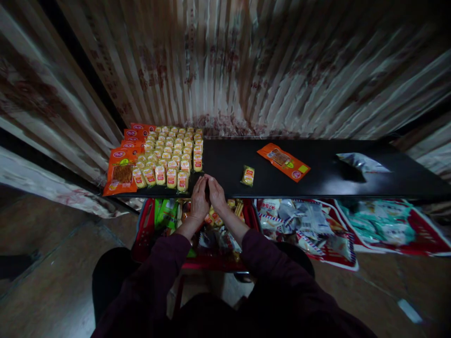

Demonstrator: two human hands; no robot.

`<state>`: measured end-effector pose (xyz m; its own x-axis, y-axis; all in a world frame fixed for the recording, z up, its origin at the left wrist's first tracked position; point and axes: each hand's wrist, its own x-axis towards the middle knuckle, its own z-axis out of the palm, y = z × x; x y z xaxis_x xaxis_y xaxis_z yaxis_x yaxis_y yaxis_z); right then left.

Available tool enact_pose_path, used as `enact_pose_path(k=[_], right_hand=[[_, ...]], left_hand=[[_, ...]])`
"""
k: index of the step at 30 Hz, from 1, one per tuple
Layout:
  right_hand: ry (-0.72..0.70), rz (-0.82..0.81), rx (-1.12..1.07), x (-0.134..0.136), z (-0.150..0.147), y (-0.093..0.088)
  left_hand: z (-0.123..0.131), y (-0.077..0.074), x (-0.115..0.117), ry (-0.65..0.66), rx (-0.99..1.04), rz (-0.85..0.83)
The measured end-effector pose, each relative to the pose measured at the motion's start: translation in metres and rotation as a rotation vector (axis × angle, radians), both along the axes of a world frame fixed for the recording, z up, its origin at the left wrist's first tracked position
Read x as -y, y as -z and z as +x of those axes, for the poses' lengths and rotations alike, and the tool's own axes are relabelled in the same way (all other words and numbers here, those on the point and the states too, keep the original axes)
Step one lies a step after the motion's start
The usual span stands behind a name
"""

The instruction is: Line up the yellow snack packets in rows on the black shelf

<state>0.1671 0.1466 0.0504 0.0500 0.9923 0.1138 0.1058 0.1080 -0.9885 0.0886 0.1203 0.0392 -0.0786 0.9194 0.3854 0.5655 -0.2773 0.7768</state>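
Note:
My left hand (pixel 199 201) and my right hand (pixel 216 194) come together at the front edge of a black shelf (pixel 225 162), their fingertips meeting. Both are cupped with fingers pressed together; whatever may be between them is hidden. Just left of them stand tight rows of small yellow wrapped snack cakes (pixel 171 178) with red and white labels. Orange snack pouches (pixel 121 171) line the left end of the shelf beside those rows. To the right of my hands, one wrapped snack cake (pixel 248 175) lies alone.
Farther right on the shelf lie an orange pouch (pixel 283 162) and a silvery packet (pixel 362 163). Below are a red basket (pixel 143 234) of mixed snacks, a basket of white packets (pixel 306 220) and one of green packets (pixel 384 220). A patterned curtain (pixel 225 70) hangs behind.

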Motion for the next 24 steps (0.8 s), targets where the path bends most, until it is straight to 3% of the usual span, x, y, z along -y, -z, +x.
enact_pose_path(k=[5, 9, 12, 16, 20, 24], right_hand=[[0.0, -0.012, 0.011, 0.035, 0.004, -0.001], [-0.014, -0.064, 0.023, 0.061, 0.012, 0.013], [-0.044, -0.117, 0.061, 0.077, 0.02, 0.035], [-0.11, -0.26, 0.119, 0.094, 0.031, 0.062], [-0.132, -0.333, 0.162, 0.102, 0.042, 0.079], [-0.106, -0.371, 0.195, 0.097, 0.053, 0.096]], left_hand=[[-0.003, -0.002, 0.029, -0.003, -0.02, -0.029], [-0.002, 0.009, 0.055, -0.011, -0.026, -0.038], [0.002, 0.025, 0.075, -0.006, 0.011, -0.122], [0.01, 0.05, 0.092, -0.067, 0.104, -0.382], [0.022, 0.076, 0.098, -0.109, 0.299, -0.613], [0.034, 0.098, 0.097, -0.152, 0.533, -0.706]])
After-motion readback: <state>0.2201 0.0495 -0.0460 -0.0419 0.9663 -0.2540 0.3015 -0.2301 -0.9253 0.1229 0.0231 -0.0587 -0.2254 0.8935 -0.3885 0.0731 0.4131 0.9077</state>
